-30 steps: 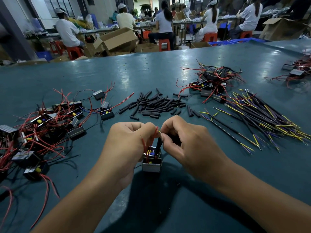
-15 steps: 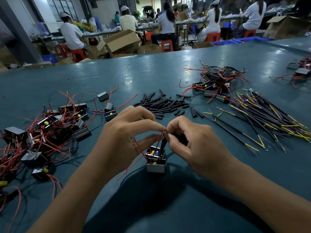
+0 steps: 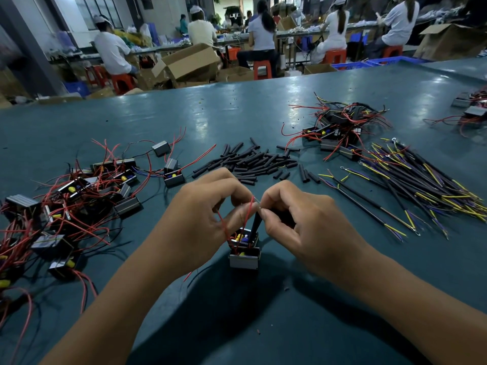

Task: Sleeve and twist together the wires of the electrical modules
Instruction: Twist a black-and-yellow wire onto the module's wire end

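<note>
The bench [image 3: 237, 111] is a glossy teal green. Black sleeves [image 3: 253, 160] lie heaped on it. The modules [image 3: 79, 204] at the left are grey and black with yellow parts and red wires. The cable bundle [image 3: 421, 185] at the right is black with yellow and purple ends. The stools [image 3: 262, 69] behind are orange-red, the crate [image 3: 369, 65] blue, the cartons [image 3: 189, 60] brown.
</note>
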Tool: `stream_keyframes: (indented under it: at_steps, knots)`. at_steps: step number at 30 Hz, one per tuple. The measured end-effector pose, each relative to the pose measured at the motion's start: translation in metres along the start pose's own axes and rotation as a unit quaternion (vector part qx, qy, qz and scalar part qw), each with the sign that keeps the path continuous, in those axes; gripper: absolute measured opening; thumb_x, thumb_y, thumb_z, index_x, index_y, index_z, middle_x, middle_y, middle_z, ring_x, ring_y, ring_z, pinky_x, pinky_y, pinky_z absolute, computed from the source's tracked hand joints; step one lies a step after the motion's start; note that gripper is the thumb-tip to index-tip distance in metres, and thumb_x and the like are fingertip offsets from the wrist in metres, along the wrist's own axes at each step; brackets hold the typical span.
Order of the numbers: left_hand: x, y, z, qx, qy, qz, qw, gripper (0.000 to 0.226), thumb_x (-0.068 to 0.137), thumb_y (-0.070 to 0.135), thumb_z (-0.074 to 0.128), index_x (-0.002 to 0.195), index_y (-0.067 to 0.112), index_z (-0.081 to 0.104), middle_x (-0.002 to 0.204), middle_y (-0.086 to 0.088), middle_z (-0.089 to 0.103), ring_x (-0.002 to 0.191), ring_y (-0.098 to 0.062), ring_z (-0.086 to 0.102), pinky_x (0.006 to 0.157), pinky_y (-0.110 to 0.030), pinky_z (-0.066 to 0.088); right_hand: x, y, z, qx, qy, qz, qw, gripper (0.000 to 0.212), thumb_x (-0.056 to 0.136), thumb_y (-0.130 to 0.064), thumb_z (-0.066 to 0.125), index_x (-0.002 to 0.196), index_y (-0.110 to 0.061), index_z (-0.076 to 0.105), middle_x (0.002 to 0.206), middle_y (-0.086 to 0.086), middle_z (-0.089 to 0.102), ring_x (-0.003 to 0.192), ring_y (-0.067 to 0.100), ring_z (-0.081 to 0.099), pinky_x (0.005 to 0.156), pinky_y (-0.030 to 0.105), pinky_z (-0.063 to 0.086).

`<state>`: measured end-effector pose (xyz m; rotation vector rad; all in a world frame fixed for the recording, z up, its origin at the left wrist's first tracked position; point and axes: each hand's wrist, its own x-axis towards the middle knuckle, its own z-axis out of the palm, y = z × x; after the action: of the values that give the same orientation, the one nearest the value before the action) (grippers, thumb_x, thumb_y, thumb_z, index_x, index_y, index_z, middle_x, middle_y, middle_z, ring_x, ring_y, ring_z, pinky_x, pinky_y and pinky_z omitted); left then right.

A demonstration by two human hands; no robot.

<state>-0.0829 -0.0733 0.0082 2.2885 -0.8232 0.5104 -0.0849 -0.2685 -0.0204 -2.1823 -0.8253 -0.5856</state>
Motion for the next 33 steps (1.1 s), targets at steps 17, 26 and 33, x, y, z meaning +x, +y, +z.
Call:
stream_keyframes:
  at_steps: [17,26,33]
  knots:
    - [-0.002,0.002,-0.012,0.003,0.033,-0.022,0.999,0.013,0.081,0.021,0.074,0.092,0.026,0.076,0.083,0.01,0.058,0.065,-0.008,0.045,0.06,-0.016,0.035,0.0,0.002,-0.002,-0.01,-0.001,0.004,1.0,0.008,0.095,-0.025,0.057,0.095,-0.016,0.057,0.061,-0.019,0.042,0.051,0.001,0.04,0.053,0.018,0.032]
    - [-0.001,-0.007,-0.009,0.1,0.015,0.089,0.991,0.025,0.089,0.039,0.068,0.095,0.017,0.079,0.09,0.002,0.063,0.082,-0.023,0.06,0.066,-0.045,0.051,-0.001,0.002,-0.002,-0.008,-0.003,-0.003,1.0,0.008,0.095,-0.022,0.057,0.095,-0.014,0.057,0.064,-0.014,0.05,0.054,0.01,0.043,0.05,0.026,0.038]
    - [0.0,0.0,-0.005,0.085,0.01,0.068,0.994,0.018,0.091,0.03,0.067,0.088,0.014,0.075,0.086,0.003,0.061,0.079,-0.02,0.057,0.066,-0.041,0.048,-0.001,0.0,-0.003,-0.017,-0.014,-0.007,1.0,0.009,0.095,-0.021,0.057,0.097,-0.012,0.057,0.064,-0.014,0.048,0.053,0.011,0.041,0.05,0.026,0.037]
